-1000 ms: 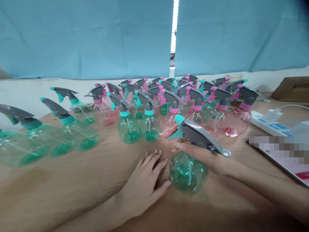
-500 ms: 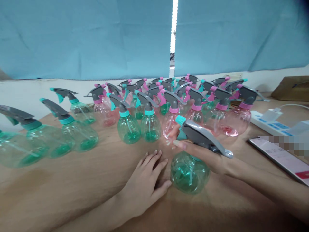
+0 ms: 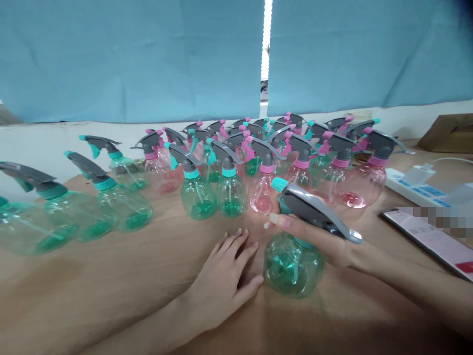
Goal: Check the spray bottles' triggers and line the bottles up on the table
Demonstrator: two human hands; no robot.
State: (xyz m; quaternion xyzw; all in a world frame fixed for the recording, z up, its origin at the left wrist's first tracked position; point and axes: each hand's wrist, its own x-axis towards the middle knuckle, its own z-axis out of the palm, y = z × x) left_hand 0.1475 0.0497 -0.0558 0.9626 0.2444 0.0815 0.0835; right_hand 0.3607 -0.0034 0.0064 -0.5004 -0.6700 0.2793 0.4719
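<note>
That wooden table (image 3: 140, 291) is crowded beyond the hands: a careless swing toward eleven o'clock of the held bottle could clip the nearest pink spray bottle (image 3: 261, 197) and, with so little room behind, topple its neighbours. The green spray bottle (image 3: 292, 268) itself hangs on one grip, so slack fingers could let it slip; whether its base touches the wood, I can't tell. At nine o'clock from it, the left hand (image 3: 221, 281) lies palm down, fingers slightly parted, holding nothing. The right hand (image 3: 318, 241) closes round the neck below the grey spray head (image 3: 310, 209), thumb along the near side; the rest bend under the nozzle (image 3: 280, 185), mostly hidden, their squeeze unreadable.
</note>
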